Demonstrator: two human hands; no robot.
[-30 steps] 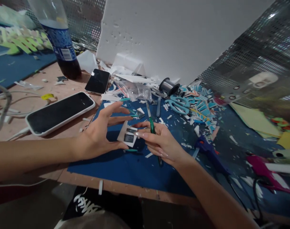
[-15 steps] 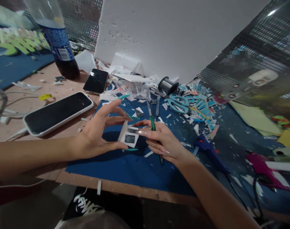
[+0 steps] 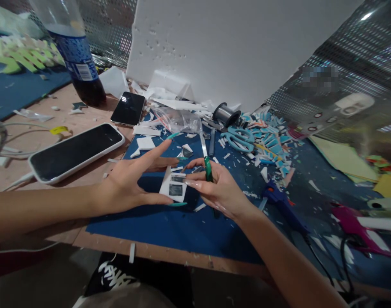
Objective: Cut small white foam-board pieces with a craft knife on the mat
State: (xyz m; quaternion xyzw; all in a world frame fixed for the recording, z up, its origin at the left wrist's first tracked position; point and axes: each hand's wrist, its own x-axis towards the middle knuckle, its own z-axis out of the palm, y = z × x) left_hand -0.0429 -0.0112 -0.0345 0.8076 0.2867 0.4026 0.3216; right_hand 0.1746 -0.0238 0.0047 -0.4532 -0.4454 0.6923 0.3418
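Observation:
A small white foam-like piece (image 3: pixel 165 188) with dark rectangular panels stands between the thumb and fingers of my left hand (image 3: pixel 127 182), whose index finger sticks up and away. The thumb supports its lower edge. My right hand (image 3: pixel 219 188) keeps a green-handled tool (image 3: pixel 208 169) with a slim metal blade tucked in its fingers, blade pointing away from me. Its thumb and fingertip meet at the right side of the white piece, by a thin white strip (image 3: pixel 178 175) across the upper panel. The tool's lower end is mostly hidden behind the hand.
On the blue mat (image 3: pixel 169 226) lie white scraps, light blue scissors (image 3: pixel 238 139), a spool (image 3: pixel 226 114) and a blue glue gun (image 3: pixel 283 205). A magenta glue gun (image 3: pixel 359 229) is at right. To the left are two phones (image 3: pixel 76 152) and a soda bottle (image 3: pixel 82 70).
My left hand's raised fingers have dipped slightly, uncovering a white scrap behind them. The green-handled tool has turned a little more upright. My right fingertips have moved slightly down on the piece.

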